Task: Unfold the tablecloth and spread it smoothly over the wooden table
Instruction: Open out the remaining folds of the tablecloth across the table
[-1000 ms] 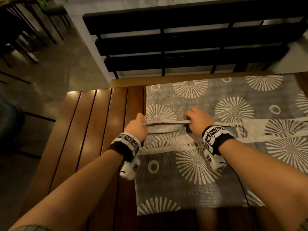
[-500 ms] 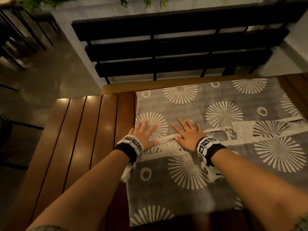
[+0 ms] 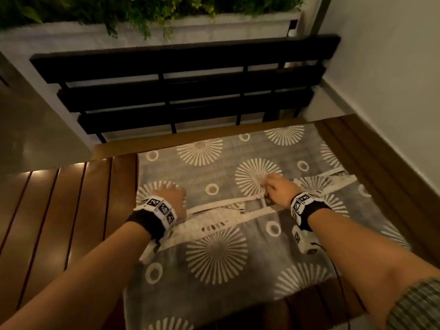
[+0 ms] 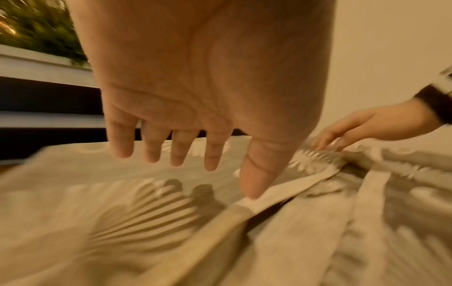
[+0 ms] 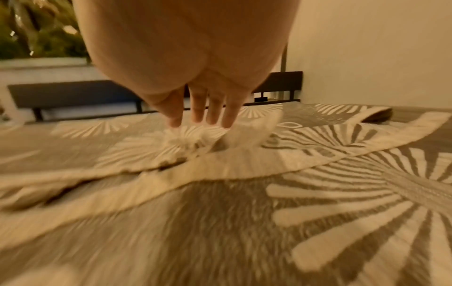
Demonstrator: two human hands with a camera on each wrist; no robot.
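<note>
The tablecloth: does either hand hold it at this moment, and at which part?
Neither hand holds the tablecloth. The left hand is open, its thumb tip on the pale hem; the right hand's straight fingers touch a sunburst motif.

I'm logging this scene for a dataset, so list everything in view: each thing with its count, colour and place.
tablecloth: one, grey with cream sunburst and ring print, lying partly folded on the right part of the table, cream hem bands crossing its middle.
wooden table: one, reddish-brown slats, bare on the left.
bench: one, black slats, beyond the table's far edge.
planter: one, white, holding green plants, behind the bench.
wall: one, off-white, on the right.
wristbands: two, black with white marker tags, one on each wrist.
left hand: fingers straight, thumb tip on a hem band.
right hand: fingertips on the cloth at the fold.
</note>
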